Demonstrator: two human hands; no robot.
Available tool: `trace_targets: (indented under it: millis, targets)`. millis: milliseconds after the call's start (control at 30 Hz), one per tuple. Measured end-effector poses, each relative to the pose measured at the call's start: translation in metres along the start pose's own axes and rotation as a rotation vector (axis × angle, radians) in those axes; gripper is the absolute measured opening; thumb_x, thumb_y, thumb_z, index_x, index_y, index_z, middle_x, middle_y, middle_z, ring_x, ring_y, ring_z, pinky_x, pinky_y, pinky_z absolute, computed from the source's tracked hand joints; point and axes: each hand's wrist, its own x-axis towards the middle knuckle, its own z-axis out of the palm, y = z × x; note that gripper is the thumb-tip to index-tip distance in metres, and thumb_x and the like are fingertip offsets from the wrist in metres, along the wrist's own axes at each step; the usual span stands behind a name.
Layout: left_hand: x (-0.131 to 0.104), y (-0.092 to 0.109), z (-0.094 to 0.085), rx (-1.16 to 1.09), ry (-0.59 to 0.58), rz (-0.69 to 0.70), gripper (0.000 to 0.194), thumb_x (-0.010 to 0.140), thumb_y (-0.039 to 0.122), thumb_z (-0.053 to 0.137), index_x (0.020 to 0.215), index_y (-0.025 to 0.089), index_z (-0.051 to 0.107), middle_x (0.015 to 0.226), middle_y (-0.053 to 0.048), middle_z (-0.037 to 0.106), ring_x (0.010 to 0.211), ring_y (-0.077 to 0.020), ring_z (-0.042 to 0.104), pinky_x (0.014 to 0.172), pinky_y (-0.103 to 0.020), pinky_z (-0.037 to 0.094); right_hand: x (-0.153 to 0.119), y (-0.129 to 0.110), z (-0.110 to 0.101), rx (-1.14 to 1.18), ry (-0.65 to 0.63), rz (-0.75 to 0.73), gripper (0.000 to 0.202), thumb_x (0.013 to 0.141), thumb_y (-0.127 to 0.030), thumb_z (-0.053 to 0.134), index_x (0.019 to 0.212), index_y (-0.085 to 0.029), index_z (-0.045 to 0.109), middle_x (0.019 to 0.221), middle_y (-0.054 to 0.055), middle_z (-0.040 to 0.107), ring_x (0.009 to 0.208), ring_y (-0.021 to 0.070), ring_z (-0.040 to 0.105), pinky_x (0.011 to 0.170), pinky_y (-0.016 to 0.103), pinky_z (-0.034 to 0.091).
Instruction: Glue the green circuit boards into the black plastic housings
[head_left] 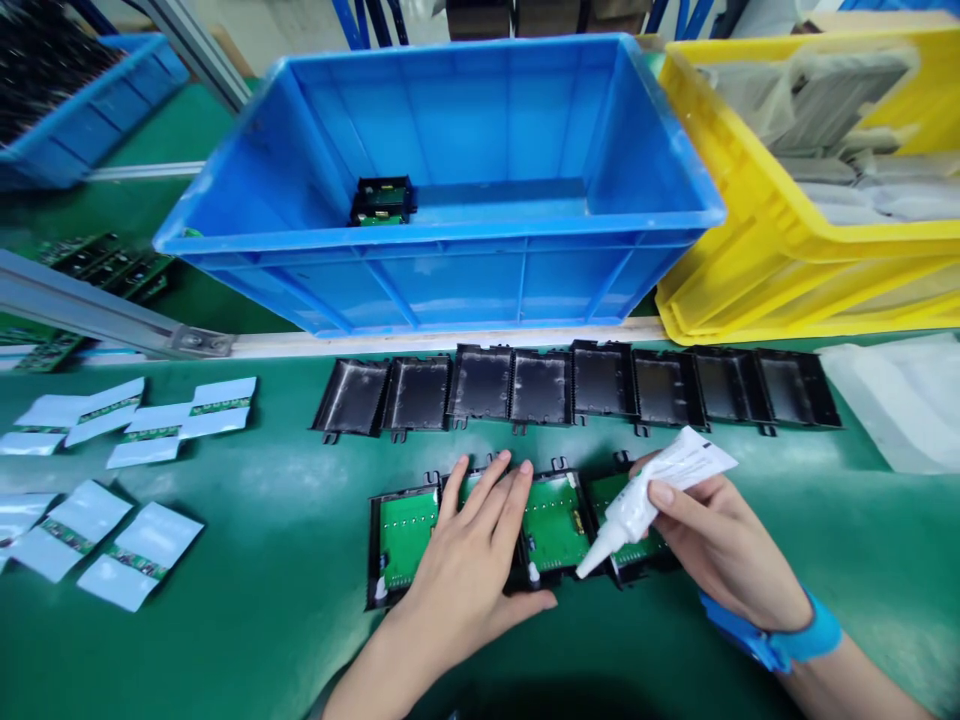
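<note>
A row of black cases holding green circuit boards (406,530) lies on the green table. My left hand (480,560) rests spread over one of them, its fingers flat and apart, hiding most of its board. In my right hand (705,520) is a white tube (667,485), gripped between thumb and fingers. The nozzle points down left, at the lower edge of the board (555,525) just right of my left hand. White blobs show at the lower left corners of two boards. Behind them stretches a row of black shells (480,385) with no boards inside.
A large blue bin (442,240) with a few cased boards stands behind the shells. To its right is a yellow bin (810,260) with wrapped items. Pale blue packets with board strips (139,560) lie left. A white sheet (907,400) lies right; a metal bar (97,300) crosses left.
</note>
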Motion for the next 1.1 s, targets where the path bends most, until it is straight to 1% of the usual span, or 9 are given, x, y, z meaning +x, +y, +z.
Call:
trace_targets:
  millis: [133, 333, 467, 567, 700, 800, 900, 967, 1100]
  targets:
    - [0.000, 0.001, -0.001, 0.005, -0.014, 0.008, 0.126, 0.070, 0.058, 0.081, 0.155, 0.005, 0.005, 0.154, -0.020, 0.041, 0.146, -0.0390, 0.029, 0.121, -0.064, 0.013, -0.008, -0.008, -0.005, 0.109, 0.079, -0.004, 0.013, 0.078, -0.032, 0.081, 0.081, -0.021, 0.075, 0.074, 0.002, 0.069, 0.059, 0.0130, 0.064, 0.055, 0.019, 0.058]
    - [-0.002, 0.001, -0.008, 0.021, -0.015, 0.021, 0.125, 0.072, 0.059, 0.078, 0.156, 0.007, 0.002, 0.157, -0.020, 0.034, 0.149, -0.0391, 0.023, 0.120, -0.066, 0.012, -0.025, -0.015, -0.027, 0.266, 0.377, 0.049, 0.031, 0.056, -0.036, 0.093, 0.078, -0.023, 0.075, 0.071, 0.002, 0.066, 0.060, 0.0138, 0.062, 0.057, 0.021, 0.060]
    - [-0.003, 0.001, -0.010, 0.008, -0.026, 0.009, 0.117, 0.077, 0.050, 0.078, 0.156, 0.009, 0.002, 0.154, -0.019, 0.040, 0.149, -0.0379, 0.024, 0.120, -0.067, 0.011, -0.034, -0.015, -0.040, 0.414, 0.658, 0.114, 0.050, 0.035, -0.032, 0.098, 0.077, -0.022, 0.073, 0.077, 0.000, 0.064, 0.064, 0.0135, 0.062, 0.050, 0.019, 0.058]
    - [-0.003, 0.002, -0.009, -0.015, -0.013, 0.022, 0.115, 0.077, 0.042, 0.079, 0.157, 0.011, 0.002, 0.148, -0.020, 0.048, 0.147, -0.0376, 0.029, 0.119, -0.068, 0.013, -0.039, -0.013, -0.045, 0.491, 0.749, 0.124, 0.056, 0.030, -0.028, 0.098, 0.080, -0.022, 0.072, 0.079, -0.002, 0.064, 0.064, 0.0116, 0.061, 0.047, 0.016, 0.056]
    - [-0.004, 0.004, -0.008, -0.047, 0.036, 0.046, 0.107, 0.079, 0.034, 0.077, 0.157, 0.013, 0.006, 0.142, -0.018, 0.052, 0.145, -0.0361, 0.033, 0.119, -0.067, 0.013, -0.043, -0.009, -0.049, 0.519, 0.755, 0.103, 0.055, 0.031, -0.027, 0.098, 0.080, -0.022, 0.072, 0.078, -0.002, 0.066, 0.064, 0.0129, 0.063, 0.046, 0.017, 0.056]
    - [-0.006, 0.005, -0.007, -0.040, 0.064, 0.073, 0.097, 0.084, 0.032, 0.071, 0.157, 0.013, 0.008, 0.143, -0.018, 0.051, 0.145, -0.0335, 0.032, 0.121, -0.064, 0.008, -0.046, -0.002, -0.048, 0.398, 0.646, 0.024, 0.047, 0.037, -0.029, 0.098, 0.078, -0.023, 0.074, 0.073, -0.001, 0.068, 0.058, 0.0140, 0.063, 0.049, 0.019, 0.058]
    - [-0.007, 0.005, -0.006, -0.036, 0.070, 0.092, 0.093, 0.087, 0.030, 0.067, 0.157, 0.013, 0.009, 0.143, -0.019, 0.049, 0.146, -0.0320, 0.032, 0.121, -0.063, 0.006, -0.051, 0.007, -0.039, 0.109, 0.483, -0.149, 0.027, 0.060, -0.035, 0.091, 0.080, -0.023, 0.076, 0.071, 0.002, 0.070, 0.057, 0.0159, 0.065, 0.053, 0.021, 0.060]
    - [-0.006, 0.005, -0.005, -0.045, 0.067, 0.091, 0.093, 0.087, 0.029, 0.067, 0.156, 0.012, 0.008, 0.143, -0.019, 0.049, 0.145, -0.0315, 0.033, 0.121, -0.062, 0.005, -0.054, 0.013, -0.028, -0.162, 0.429, -0.271, 0.015, 0.073, -0.034, 0.082, 0.083, -0.023, 0.077, 0.074, 0.003, 0.073, 0.058, 0.0171, 0.068, 0.054, 0.020, 0.060]
    - [-0.003, 0.004, -0.005, -0.080, 0.024, 0.058, 0.097, 0.084, 0.029, 0.069, 0.156, 0.012, 0.007, 0.144, -0.018, 0.049, 0.143, -0.0326, 0.034, 0.121, -0.064, 0.004, -0.056, 0.015, -0.004, -0.649, 0.293, -0.487, 0.006, 0.082, -0.029, 0.074, 0.081, -0.024, 0.077, 0.082, 0.002, 0.076, 0.068, 0.0192, 0.073, 0.062, 0.018, 0.061]
